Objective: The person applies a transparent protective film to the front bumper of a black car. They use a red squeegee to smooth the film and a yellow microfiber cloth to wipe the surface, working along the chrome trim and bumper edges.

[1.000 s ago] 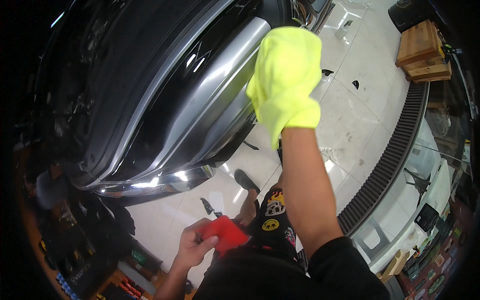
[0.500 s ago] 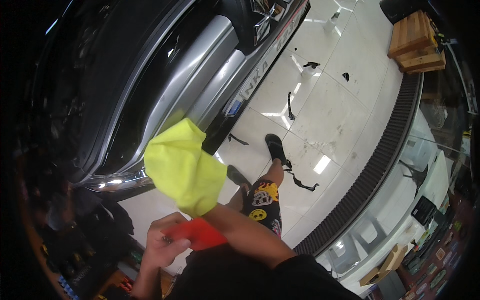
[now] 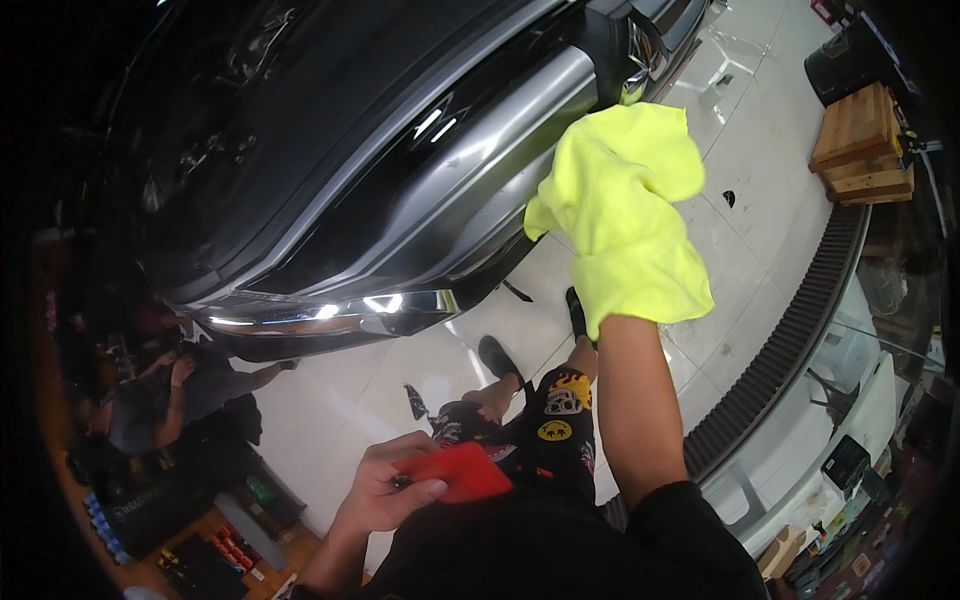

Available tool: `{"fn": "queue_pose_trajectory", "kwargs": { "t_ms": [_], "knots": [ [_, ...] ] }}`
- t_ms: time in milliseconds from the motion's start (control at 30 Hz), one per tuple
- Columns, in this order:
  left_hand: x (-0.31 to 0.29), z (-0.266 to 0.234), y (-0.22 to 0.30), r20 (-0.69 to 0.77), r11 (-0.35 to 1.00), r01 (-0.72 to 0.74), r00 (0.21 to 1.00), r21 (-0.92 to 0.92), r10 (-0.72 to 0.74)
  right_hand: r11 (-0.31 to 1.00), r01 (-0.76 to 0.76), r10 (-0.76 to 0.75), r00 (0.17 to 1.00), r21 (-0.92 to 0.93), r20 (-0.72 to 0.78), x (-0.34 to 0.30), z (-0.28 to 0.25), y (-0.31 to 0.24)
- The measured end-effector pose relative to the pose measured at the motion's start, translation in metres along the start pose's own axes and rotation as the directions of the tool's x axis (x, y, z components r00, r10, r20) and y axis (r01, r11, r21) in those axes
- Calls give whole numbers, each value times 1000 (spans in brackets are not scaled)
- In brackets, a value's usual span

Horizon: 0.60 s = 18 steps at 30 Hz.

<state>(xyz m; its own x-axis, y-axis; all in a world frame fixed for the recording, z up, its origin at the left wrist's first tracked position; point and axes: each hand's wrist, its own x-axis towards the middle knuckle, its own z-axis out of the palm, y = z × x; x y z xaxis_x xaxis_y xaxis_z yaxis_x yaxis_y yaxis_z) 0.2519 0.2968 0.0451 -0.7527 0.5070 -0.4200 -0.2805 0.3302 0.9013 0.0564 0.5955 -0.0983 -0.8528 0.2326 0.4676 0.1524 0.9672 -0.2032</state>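
A bright yellow cloth (image 3: pixel 630 210) wraps my right hand like a mitt, hiding the fingers; my bare right forearm (image 3: pixel 642 405) comes out below it. The cloth is in front of the silver lower panel (image 3: pixel 480 190) of a glossy black car (image 3: pixel 270 170); whether it touches the panel I cannot tell. Low by my body, my left hand (image 3: pixel 385 490) is closed on a flat red squeegee (image 3: pixel 465 472), with the thumb on top. A small dark item shows by those fingers, too small to name. A chrome strip (image 3: pixel 330 312) runs along the car's near corner.
Another person (image 3: pixel 175 395) is at the left, beside the car. Dark scraps (image 3: pixel 415 402) lie on the white tiled floor (image 3: pixel 735 190). Wooden boxes (image 3: pixel 855 135) stand at the far right, above a dark ribbed edge (image 3: pixel 775 335) beside a pale workbench (image 3: pixel 860 400).
My right hand has moved right and farther out with the yellow cloth, along the car. The left hand, still gripping the red squeegee, sits slightly farther right in view. The view has shifted.
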Motion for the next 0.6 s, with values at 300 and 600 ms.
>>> {"fn": "queue_pose_trajectory", "kwargs": {
  "t_ms": [300,600],
  "knots": [
    [-63,-40,-39,-113,998,-49,993,-44,44,771,265,-125,954,-579,271,-13,13,-60],
    [-137,-84,-73,-273,982,-116,959,-149,72,752,491,-317,854,-439,413,-121,-45,-227]
  ]
}}
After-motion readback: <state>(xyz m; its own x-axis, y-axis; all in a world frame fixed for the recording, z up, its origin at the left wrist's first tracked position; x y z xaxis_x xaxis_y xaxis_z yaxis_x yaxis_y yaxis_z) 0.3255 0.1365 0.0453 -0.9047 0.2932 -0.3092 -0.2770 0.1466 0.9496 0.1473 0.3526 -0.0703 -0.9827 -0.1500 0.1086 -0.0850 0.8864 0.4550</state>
